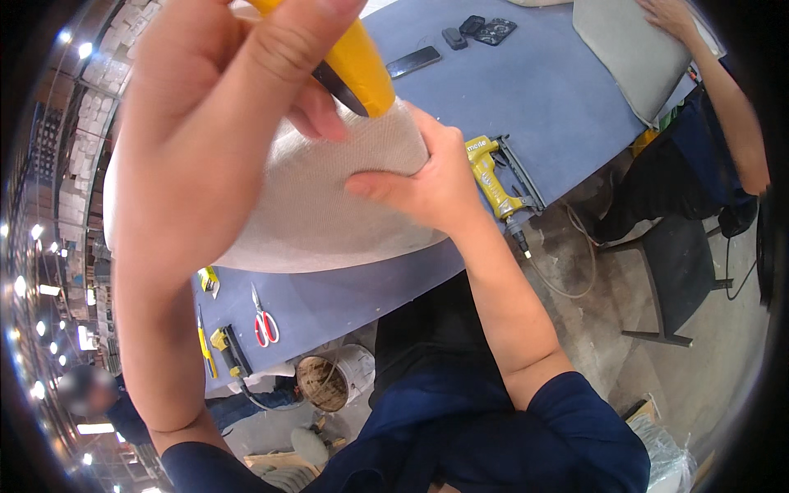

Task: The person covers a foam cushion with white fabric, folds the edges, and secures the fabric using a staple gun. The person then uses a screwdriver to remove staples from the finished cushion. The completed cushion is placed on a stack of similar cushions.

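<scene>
A light grey fabric-covered cushion is tilted up at the near side of a blue-grey table. My right hand grips its right corner, thumb lying across the fabric and the other fingers mostly out of sight behind the edge. Raised close to the camera, my left hand is closed around a tool with a rounded yellow handle and a dark strip along it. The working end of that tool is out of the picture, so its kind does not show. A yellow staple gun lies just right of my right hand.
Red-handled scissors, a slim yellow tool and another staple gun lie near left. A bucket stands below; an air hose trails by a chair. At right, a co-worker handles a grey panel.
</scene>
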Demonstrator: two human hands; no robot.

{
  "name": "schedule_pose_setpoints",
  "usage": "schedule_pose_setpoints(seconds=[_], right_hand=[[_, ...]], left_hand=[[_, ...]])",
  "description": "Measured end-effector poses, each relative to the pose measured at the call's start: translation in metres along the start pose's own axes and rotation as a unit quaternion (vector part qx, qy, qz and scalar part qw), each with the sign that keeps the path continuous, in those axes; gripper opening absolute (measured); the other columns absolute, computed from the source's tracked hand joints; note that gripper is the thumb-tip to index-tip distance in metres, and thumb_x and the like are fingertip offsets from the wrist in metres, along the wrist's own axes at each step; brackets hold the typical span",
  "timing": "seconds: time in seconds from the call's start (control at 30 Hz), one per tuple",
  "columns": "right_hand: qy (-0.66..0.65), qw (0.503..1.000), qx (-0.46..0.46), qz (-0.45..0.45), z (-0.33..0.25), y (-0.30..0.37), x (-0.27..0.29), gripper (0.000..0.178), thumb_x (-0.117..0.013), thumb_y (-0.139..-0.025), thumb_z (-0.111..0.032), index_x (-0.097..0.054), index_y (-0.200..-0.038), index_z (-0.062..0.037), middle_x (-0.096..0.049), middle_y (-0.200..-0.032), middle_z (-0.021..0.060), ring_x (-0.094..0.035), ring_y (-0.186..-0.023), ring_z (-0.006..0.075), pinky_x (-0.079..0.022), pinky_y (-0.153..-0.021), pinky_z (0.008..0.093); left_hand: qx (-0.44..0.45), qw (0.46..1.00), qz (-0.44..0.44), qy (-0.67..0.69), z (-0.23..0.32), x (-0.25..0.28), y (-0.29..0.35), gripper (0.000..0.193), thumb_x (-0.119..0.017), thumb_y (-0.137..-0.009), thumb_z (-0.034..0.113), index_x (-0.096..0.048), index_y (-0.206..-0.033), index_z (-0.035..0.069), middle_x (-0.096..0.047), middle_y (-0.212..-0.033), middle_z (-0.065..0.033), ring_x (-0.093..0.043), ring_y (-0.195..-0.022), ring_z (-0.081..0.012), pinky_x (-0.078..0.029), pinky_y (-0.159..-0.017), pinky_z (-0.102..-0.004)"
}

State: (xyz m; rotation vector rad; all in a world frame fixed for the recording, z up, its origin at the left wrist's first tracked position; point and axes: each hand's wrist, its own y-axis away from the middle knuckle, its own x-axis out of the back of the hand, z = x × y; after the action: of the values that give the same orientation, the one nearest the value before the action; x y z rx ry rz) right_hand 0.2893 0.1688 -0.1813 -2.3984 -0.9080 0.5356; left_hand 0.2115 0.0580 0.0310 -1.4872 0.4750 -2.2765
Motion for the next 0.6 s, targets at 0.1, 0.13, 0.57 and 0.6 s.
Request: schedule_pose_setpoints(seconds=[0.1, 0.13, 0.57, 0.6], right_hand=[[-0.01, 1.0, 0.008, 0.001, 0.007, -0.003, -0.002, 0.071, -0.109, -0.077, -0.037, -0.079, -0.133, -0.0043, -0.088, -0.115, 0.0124, -0.085, -0.103, 0.0204, -0.065, -0.095, 0.0373], [-0.009, 1.0, 0.013, 0.001, 0.01, -0.003, -0.003, 0.071, -0.109, -0.078, -0.037, -0.079, -0.133, -0.0042, -0.088, -0.115, 0.0125, -0.085, -0.103, 0.0204, -0.065, -0.095, 0.0373], [-0.015, 1.0, -0.005, 0.017, 0.02, -0.014, -0.009, 0.068, -0.106, -0.081, -0.048, -0.081, -0.125, -0.0032, -0.087, -0.11, 0.0092, -0.083, -0.102, 0.0178, -0.064, -0.092, 0.0372], [-0.023, 0.999, -0.017, 0.03, 0.023, -0.015, -0.004, 0.068, -0.106, -0.081, -0.048, -0.081, -0.125, -0.0032, -0.087, -0.11, 0.0094, -0.083, -0.102, 0.0177, -0.064, -0.092, 0.0373]], left_hand=[[-0.069, 0.997, -0.003, -0.037, -0.05, 0.027, 0.005, 0.041, -0.053, -0.124, 0.04, -0.06, -0.145, 0.005, -0.08, -0.114, -0.018, -0.081, -0.08, -0.0192, -0.066, -0.071, -0.029], [-0.096, 0.994, -0.011, -0.056, -0.065, 0.036, 0.007, 0.041, -0.052, -0.125, 0.039, -0.061, -0.147, 0.005, -0.081, -0.117, -0.0184, -0.081, -0.082, -0.019, -0.067, -0.074, -0.03], [-0.108, 0.992, 0.058, -0.003, -0.044, -0.015, 0.018, 0.051, -0.043, -0.127, 0.041, -0.067, -0.145, 0.001, -0.083, -0.117, -0.0163, -0.083, -0.098, -0.0217, -0.066, -0.091, -0.0359], [-0.107, 0.993, 0.047, 0.009, -0.041, -0.027, 0.01, 0.049, -0.046, -0.127, 0.043, -0.067, -0.145, 0.002, -0.082, -0.115, -0.0151, -0.083, -0.094, -0.0198, -0.066, -0.087, -0.0342]])
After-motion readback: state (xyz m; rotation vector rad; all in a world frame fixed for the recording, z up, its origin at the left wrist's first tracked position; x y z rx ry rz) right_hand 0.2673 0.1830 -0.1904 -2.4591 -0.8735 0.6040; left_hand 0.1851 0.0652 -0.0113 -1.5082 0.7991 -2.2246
